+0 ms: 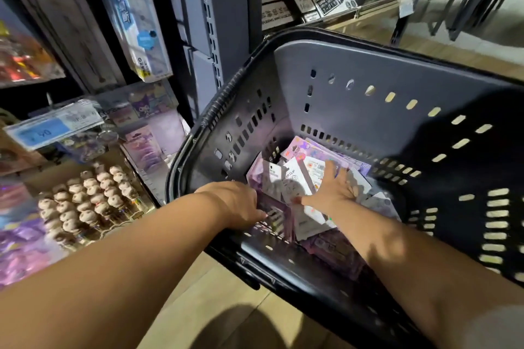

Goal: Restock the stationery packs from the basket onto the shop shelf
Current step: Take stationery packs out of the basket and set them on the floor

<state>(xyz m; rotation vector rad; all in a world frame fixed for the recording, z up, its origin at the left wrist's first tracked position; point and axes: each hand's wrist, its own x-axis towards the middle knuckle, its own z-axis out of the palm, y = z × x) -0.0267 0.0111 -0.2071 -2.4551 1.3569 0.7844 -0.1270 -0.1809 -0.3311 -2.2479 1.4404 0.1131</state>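
Both arms are bare and reach forward and down from the bottom of the view into the basket (pixel 368 65). The left forearm (pixel 127 249) comes in from the lower left and the right forearm (pixel 397 249) from the lower right. They converge over its near rim.

The left hand (pixel 235 204) is bent down at the wrist, knuckles up, at the basket's left side. Its fingers curl down round the top edge of a purple pack (pixel 272 218) that stands upright there, with the thumb lying along the pack's near face. The fingertips are hidden behind the pack.

The right hand (pixel 331 193) lies palm down with its fingers spread wide and the thumb pointing left. It rests flat on the white and lilac stationery packs (pixel 297 176) and grips none of them. These packs lie in a loose heap on the bottom of the basket.

The basket is black plastic with slotted walls. It is tilted and sits over a pale wooden floor (pixel 226 306), just beside the shop shelf (pixel 209 22). On that shelf, to the left, stand rows of pens (pixel 85 198) with round character heads. A blue and white price label (pixel 54 127) sits above them, with more purple packs behind it.
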